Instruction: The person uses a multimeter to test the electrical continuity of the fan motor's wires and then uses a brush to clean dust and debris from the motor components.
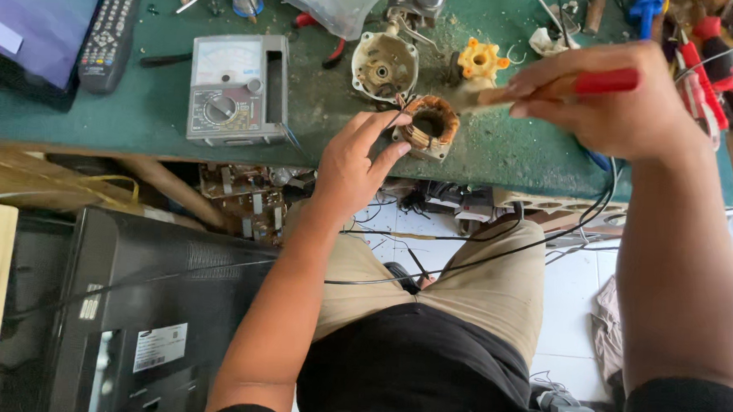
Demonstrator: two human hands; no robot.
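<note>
A small motor stator with copper windings sits on the green workbench near its front edge. My left hand rests against the stator's left side, fingers curled on it and on thin wires there. My right hand holds a brush with a red and wooden handle, its tip pointing at the stator's upper right. A round motor end cover and an orange plastic gear-like piece lie just behind the stator.
A grey analog multimeter lies left of the stator, a black remote control further left. Tools crowd the bench's right end. Under the bench edge are circuit boards, cables and a black television back.
</note>
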